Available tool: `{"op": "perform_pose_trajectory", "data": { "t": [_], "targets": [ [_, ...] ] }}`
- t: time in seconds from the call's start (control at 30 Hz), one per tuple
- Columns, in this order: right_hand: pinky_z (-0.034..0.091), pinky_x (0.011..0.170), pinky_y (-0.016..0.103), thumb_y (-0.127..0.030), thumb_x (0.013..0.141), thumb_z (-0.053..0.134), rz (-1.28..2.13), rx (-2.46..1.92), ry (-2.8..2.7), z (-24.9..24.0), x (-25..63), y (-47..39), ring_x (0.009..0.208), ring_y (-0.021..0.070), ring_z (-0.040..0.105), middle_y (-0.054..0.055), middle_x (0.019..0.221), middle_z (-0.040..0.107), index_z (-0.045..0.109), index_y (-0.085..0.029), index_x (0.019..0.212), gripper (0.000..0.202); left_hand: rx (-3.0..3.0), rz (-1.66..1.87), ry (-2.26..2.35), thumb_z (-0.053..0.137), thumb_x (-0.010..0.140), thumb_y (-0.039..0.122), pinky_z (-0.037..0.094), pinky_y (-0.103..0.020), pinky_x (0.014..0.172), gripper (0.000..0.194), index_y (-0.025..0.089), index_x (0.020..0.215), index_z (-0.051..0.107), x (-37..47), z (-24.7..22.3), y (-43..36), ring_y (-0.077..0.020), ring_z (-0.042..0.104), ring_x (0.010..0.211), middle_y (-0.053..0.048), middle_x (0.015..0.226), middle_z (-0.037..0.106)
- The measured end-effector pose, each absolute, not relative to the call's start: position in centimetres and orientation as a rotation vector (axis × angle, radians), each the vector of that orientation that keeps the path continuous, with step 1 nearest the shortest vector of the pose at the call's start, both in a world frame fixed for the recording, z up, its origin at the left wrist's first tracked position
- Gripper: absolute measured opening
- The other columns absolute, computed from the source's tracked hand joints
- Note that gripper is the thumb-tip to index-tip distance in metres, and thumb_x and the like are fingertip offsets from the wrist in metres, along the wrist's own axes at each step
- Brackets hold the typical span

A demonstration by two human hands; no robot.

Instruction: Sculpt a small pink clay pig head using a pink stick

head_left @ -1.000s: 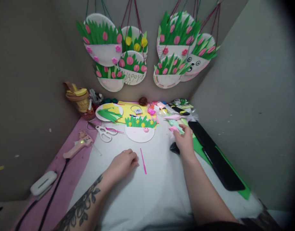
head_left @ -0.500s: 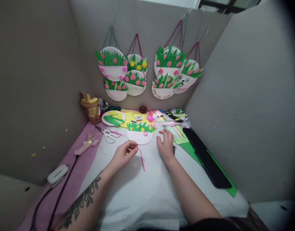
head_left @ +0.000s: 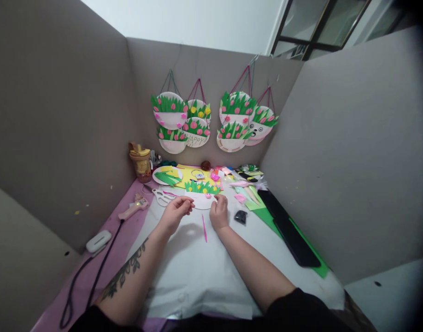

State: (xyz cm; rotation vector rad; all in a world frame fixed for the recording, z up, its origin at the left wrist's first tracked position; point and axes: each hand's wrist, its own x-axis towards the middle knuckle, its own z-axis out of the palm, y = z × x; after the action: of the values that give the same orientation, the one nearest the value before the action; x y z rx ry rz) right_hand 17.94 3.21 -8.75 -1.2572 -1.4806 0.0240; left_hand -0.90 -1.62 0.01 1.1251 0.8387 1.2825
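Observation:
A white paper-plate craft (head_left: 199, 204) lies on the covered table, with green paper grass, yellow flowers and a small pink piece on its right side. My left hand (head_left: 178, 214) is at its lower left, thumb and fingers pinched together; anything between them is too small to make out. Fingers curled closed, my right hand (head_left: 219, 213) is at the plate's right edge and partly covers it; what it may hold is hidden. Between the hands, nearer me, lies a thin bright pink tool (head_left: 204, 228).
Left are white-handled scissors (head_left: 160, 197), a pink glue gun (head_left: 133, 208) with a cord, and a plate of green paper strips (head_left: 167, 175). Right are a small black packet (head_left: 240, 217) and a long black folded case (head_left: 287, 230). Finished plate crafts (head_left: 170, 119) hang behind.
My right hand has moved left to the plate's edge, and its spread fingers have closed. The black packet is now uncovered. My left hand stays pinched, and the view has tilted up.

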Motion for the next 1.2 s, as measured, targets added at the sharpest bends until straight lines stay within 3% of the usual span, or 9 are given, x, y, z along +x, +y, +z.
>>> {"op": "perform_pose_trajectory", "data": {
  "t": [0.37, 0.87, 1.03, 1.2],
  "targets": [
    [0.045, 0.089, 0.048, -0.014, 0.081, 0.039, 0.012, -1.261, -1.457, -8.5, 17.7, 3.3, 0.096, 0.026, 0.05, 0.01, 0.097, 0.053, 0.046, -0.022, 0.1, 0.022, 0.894, 1.33, 0.81, 0.085, 0.055, 0.048, 0.044, -0.02, 0.059, 0.048, 0.015, 0.081, 0.064, -0.9, 0.9, -1.6, -0.0068, 0.054, 0.06, 0.001, 0.069, 0.061],
    [0.044, 0.089, 0.047, -0.018, 0.081, 0.04, 0.112, -1.277, -1.371, -8.3, 18.0, 3.1, 0.093, 0.0246, 0.05, 0.009, 0.097, 0.051, 0.046, -0.022, 0.101, 0.02, 0.824, 1.278, 0.847, 0.086, 0.054, 0.037, 0.046, -0.02, 0.062, 0.046, 0.016, 0.088, 0.064, -1.8, 0.8, -1.5, -0.0087, 0.06, 0.067, 0.0, 0.077, 0.064],
    [0.045, 0.088, 0.045, -0.021, 0.086, 0.039, 0.203, -1.257, -1.391, -7.5, 17.8, 2.0, 0.094, 0.0233, 0.053, 0.008, 0.097, 0.053, 0.047, -0.021, 0.104, 0.019, 0.817, 1.318, 0.98, 0.083, 0.058, 0.038, 0.045, -0.02, 0.063, 0.042, 0.017, 0.09, 0.064, -1.2, -1.2, -0.3, -0.0083, 0.058, 0.066, 0.0, 0.08, 0.064],
    [0.05, 0.082, 0.041, -0.024, 0.09, 0.041, 0.32, -1.212, -1.476, -7.3, 18.4, -0.2, 0.095, 0.0235, 0.058, 0.007, 0.102, 0.058, 0.049, -0.026, 0.111, 0.022, 0.827, 1.305, 1.13, 0.079, 0.066, 0.043, 0.039, -0.019, 0.058, 0.035, 0.017, 0.085, 0.067, -0.3, -4.9, -0.7, -0.0085, 0.051, 0.061, 0.001, 0.069, 0.06]
  ]
}}
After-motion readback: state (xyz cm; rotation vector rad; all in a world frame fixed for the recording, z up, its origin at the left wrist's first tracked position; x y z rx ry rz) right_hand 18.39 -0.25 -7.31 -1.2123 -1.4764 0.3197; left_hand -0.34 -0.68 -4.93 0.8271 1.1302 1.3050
